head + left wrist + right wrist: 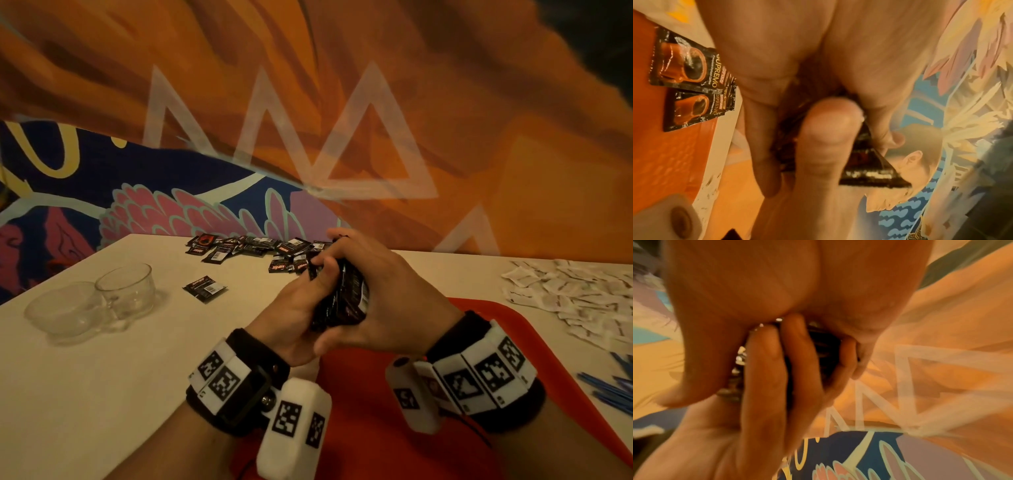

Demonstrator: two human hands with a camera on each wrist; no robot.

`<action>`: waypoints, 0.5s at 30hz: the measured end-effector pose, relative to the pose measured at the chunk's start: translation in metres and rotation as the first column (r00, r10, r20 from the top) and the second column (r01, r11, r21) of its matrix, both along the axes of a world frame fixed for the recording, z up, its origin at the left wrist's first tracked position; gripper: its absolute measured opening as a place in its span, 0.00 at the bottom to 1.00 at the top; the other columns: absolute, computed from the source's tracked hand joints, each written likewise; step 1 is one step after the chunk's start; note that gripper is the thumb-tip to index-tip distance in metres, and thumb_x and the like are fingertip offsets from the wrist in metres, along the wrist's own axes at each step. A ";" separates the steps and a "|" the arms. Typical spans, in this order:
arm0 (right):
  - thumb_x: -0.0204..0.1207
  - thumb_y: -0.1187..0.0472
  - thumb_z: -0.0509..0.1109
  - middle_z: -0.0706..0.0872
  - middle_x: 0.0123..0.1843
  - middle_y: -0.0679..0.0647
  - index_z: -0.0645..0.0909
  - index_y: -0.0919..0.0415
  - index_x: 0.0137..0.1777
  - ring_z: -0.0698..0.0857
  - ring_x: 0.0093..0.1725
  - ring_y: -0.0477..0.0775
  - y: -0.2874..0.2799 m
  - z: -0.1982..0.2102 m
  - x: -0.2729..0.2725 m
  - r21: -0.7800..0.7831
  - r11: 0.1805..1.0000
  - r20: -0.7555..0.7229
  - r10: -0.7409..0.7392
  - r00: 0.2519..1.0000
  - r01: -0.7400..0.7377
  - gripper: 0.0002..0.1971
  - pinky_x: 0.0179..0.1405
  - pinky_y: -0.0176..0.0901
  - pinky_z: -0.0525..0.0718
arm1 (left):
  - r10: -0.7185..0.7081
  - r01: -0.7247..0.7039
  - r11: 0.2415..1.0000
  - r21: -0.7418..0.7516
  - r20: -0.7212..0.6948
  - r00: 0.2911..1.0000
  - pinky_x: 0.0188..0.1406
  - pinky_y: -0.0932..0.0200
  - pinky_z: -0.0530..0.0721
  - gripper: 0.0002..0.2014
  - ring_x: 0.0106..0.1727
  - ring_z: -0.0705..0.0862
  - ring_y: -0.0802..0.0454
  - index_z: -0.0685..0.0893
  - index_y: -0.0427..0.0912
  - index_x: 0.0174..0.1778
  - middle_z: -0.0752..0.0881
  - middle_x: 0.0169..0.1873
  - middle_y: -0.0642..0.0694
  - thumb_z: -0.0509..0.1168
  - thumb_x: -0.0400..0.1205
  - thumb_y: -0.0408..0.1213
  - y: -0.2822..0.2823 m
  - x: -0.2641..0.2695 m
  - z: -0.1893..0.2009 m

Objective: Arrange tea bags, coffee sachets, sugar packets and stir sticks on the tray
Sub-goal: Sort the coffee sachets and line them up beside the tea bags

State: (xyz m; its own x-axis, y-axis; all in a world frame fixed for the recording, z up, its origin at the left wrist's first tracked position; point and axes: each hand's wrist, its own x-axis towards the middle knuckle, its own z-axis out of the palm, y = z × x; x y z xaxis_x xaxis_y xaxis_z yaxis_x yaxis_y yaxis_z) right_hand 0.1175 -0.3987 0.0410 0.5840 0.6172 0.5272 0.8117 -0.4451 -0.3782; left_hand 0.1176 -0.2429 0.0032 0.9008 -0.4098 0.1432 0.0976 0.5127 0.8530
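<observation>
Both hands hold one stack of black coffee sachets point(346, 294) above the far edge of the red tray point(387, 407). My left hand point(294, 308) grips the stack from the left and my right hand point(380, 291) wraps it from the right. In the left wrist view the stack of coffee sachets point(865, 164) shows between the fingers, and two coffee sachets point(688, 78) lie on the red tray point(663, 154). In the right wrist view, fingers point(764, 369) cover most of the stack of coffee sachets point(824, 353). More black sachets point(253, 250) lie piled at the table's far edge.
Two clear glass bowls point(96, 305) stand at the left of the white table point(102, 394). A single black sachet point(205, 288) lies near them. White packets point(582, 298) are heaped at the right, with blue stir sticks point(613, 387) below them. A painted wall rises behind.
</observation>
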 end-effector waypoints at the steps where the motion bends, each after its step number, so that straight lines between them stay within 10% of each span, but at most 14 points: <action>1: 0.52 0.36 0.86 0.76 0.69 0.45 0.75 0.46 0.66 0.73 0.75 0.48 0.000 -0.001 0.001 0.044 0.999 0.035 0.004 0.999 -0.006 0.42 0.70 0.51 0.77 | -0.008 0.008 0.999 -0.034 -0.022 1.000 0.59 0.49 0.88 0.48 0.66 0.85 0.40 0.76 0.35 0.75 0.85 0.64 0.34 0.81 0.64 0.58 0.001 -0.001 0.001; 8: 0.57 0.43 0.86 0.66 0.76 0.49 0.67 0.37 0.74 0.68 0.78 0.49 0.002 -0.003 0.003 0.043 0.999 0.038 -0.009 0.999 0.007 0.45 0.73 0.43 0.75 | 0.001 -0.016 0.987 -0.161 -0.091 0.996 0.61 0.50 0.87 0.26 0.68 0.84 0.42 0.84 0.41 0.71 0.85 0.66 0.37 0.61 0.82 0.54 0.001 -0.004 -0.001; 15: 0.58 0.50 0.80 0.77 0.62 0.50 0.74 0.45 0.70 0.78 0.61 0.48 0.001 0.000 0.003 0.082 0.996 0.111 -0.056 0.992 0.047 0.36 0.59 0.36 0.79 | -0.112 0.114 0.979 -0.168 0.019 0.994 0.74 0.43 0.75 0.30 0.73 0.78 0.38 0.78 0.38 0.76 0.81 0.69 0.35 0.73 0.80 0.47 0.013 -0.003 0.000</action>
State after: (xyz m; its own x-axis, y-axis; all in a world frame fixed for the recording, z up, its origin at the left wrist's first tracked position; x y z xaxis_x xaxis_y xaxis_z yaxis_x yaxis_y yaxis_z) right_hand 0.1204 -0.3978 0.0410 0.5476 0.5417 0.6377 0.8282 -0.4596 -0.3208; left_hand 0.1144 -0.2304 0.0028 0.8484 -0.4782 0.2271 0.1553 0.6350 0.7568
